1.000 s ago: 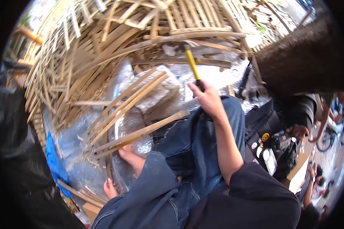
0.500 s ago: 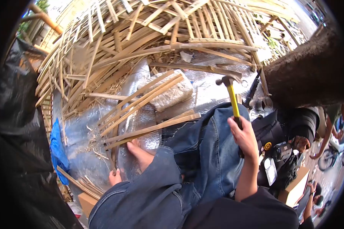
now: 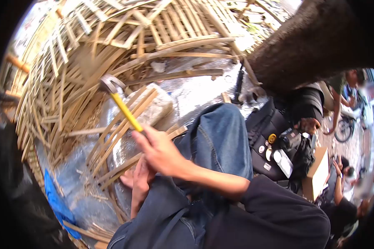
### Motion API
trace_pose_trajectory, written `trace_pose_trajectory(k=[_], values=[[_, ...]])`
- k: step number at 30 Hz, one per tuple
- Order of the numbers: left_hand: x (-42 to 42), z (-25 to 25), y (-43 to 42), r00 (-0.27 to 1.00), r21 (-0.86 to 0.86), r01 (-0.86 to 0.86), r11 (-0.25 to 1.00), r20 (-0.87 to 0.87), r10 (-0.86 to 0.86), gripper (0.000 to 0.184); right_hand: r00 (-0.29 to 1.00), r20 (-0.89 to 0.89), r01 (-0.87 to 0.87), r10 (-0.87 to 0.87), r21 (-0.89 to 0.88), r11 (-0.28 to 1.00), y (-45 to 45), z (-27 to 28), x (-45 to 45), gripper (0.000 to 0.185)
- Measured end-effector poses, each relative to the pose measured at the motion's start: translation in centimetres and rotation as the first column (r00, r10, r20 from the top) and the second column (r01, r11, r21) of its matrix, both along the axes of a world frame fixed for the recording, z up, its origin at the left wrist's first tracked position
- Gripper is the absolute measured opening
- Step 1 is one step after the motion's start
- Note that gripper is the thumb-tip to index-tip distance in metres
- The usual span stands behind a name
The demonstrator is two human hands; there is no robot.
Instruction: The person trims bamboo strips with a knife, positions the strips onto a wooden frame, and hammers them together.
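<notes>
Just in front of the person's jeans (image 3: 224, 139), the right hand (image 3: 160, 150) was wrapped around the dark lower end of a hammer (image 3: 126, 113). The hammer's yellow handle slanted up and to the left in the view, and its metal head showed against the wood pieces, left of a pale stone block (image 3: 164, 106). The left hand (image 3: 140, 184) was just below the right one and partly covered by it; whether its fingers were clamped on anything could not be told. Next to the left hand was a bare foot (image 3: 127, 178), itself half hidden.

Several wood strips (image 3: 122, 133) lay slantwise near the hands, some of them across the corner of the stone block. A shiny sheet (image 3: 191, 88) covered the ground beneath, with a blue tarp (image 3: 59, 206) at its left side. Farther up stood a large lattice of slats (image 3: 178, 20). To the right, a black bag (image 3: 257, 128) lay beside the raised knee, below a thick tree trunk (image 3: 303, 47). Beyond the bag were a cardboard box (image 3: 316, 176), a bicycle (image 3: 345, 129) and other people near the edge.
</notes>
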State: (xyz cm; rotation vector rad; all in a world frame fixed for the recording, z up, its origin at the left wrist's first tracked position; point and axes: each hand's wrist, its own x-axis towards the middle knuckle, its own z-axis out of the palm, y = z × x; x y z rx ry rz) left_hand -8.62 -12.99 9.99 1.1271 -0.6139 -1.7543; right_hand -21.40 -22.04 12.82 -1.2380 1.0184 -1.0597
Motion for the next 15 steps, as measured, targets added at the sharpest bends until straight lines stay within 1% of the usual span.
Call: trace_pose_trajectory(k=[1, 2, 3, 4, 5, 6, 7, 8, 9, 10, 11, 12, 13, 14, 15], values=[[0.5, -0.9, 0.1, 0.964, -0.123, 0.080, 0.989, 0.262, -0.046, 0.049, 0.997, 0.040, -0.070, 0.068, 0.038, 0.997, -0.6, 0.5, 0.2, 0.028], [1.1, -1.8, 0.2, 0.855, -0.209, 0.164, 0.964, 0.518, -0.033, 0.049, 0.994, 0.073, -0.069, 0.076, -0.091, 0.993, -1.3, -0.1, 0.8, 0.027], [0.4, -1.8, -0.5, 0.935, -0.208, 0.030, 0.978, 0.351, 0.046, 0.049, 0.990, 0.105, -0.073, 0.097, -0.218, 0.973, -2.1, 0.2, 1.0, 0.026], [-0.2, -1.9, -1.2, 0.975, -0.191, -0.106, 0.976, 0.173, 0.140, 0.049, 0.946, 0.210, -0.243, 0.248, -0.048, 0.969, -2.8, 1.4, -0.4, 0.028], [0.7, -1.3, -2.0, 0.989, -0.259, 0.018, 0.966, 0.143, 0.020, 0.043, 0.916, 0.292, -0.256, 0.274, -0.098, 0.962, -3.8, 0.0, -0.4, 0.031], [0.4, -0.2, -2.5, 0.963, -0.280, 0.041, 0.959, 0.268, 0.038, 0.039, 0.969, 0.116, -0.220, 0.219, -0.006, 0.975, -4.8, 0.4, -1.8, 0.029], [0.2, 0.6, -2.9, 0.918, -0.296, 0.055, 0.954, 0.391, 0.068, 0.036, 0.980, -0.068, -0.181, 0.187, 0.075, 0.981, -6.3, 0.9, -3.5, 0.030], [0.6, 0.6, -2.8, 0.837, -0.302, 0.042, 0.952, 0.532, 0.132, 0.030, 0.994, -0.107, -0.004, -0.018, -0.194, 0.981, -9.4, -3.0, -4.7, 0.028], [1.0, 0.8, -2.6, 0.826, -0.289, -0.003, 0.957, 0.539, 0.165, 0.030, 0.955, -0.131, 0.182, -0.265, -0.445, 0.877, -12.6, -6.7, -5.8, 0.026], [1.6, 1.2, -2.1, 0.822, -0.253, -0.045, 0.966, 0.540, 0.180, 0.029, 0.940, -0.197, 0.138, -0.279, -0.528, 0.838, -15.0, -5.2, -9.0, 0.021], [2.2, 1.4, -1.4, 0.819, -0.213, -0.088, 0.973, 0.541, 0.193, 0.027, 0.858, -0.429, 0.082, -0.282, -0.428, 0.900, -16.9, -4.6, -11.7, 0.029], [2.8, 1.1, -0.7, 0.815, -0.202, -0.125, 0.971, 0.537, 0.216, 0.025, 0.739, -0.602, 0.039, -0.302, -0.408, 0.912, -19.4, -6.3, -14.5, 0.031], [3.4, 0.5, 0.1, 0.815, -0.188, -0.149, 0.971, 0.533, 0.228, 0.025, 0.602, -0.755, -0.001, -0.258, -0.324, 0.946, -20.7, -6.6, -16.7, 0.041], [3.9, -0.1, 0.6, 0.796, -0.168, -0.171, 0.971, 0.558, 0.236, 0.024, 0.603, -0.767, -0.002, -0.221, -0.278, 0.961, -22.1, -8.7, -18.8, 0.047], [4.4, -0.8, 1.1, 0.778, -0.145, -0.185, 0.972, 0.582, 0.235, 0.024, 0.537, -0.826, -0.026, -0.169, -0.216, 0.976, -22.8, -9.5, -20.2, 0.043]])
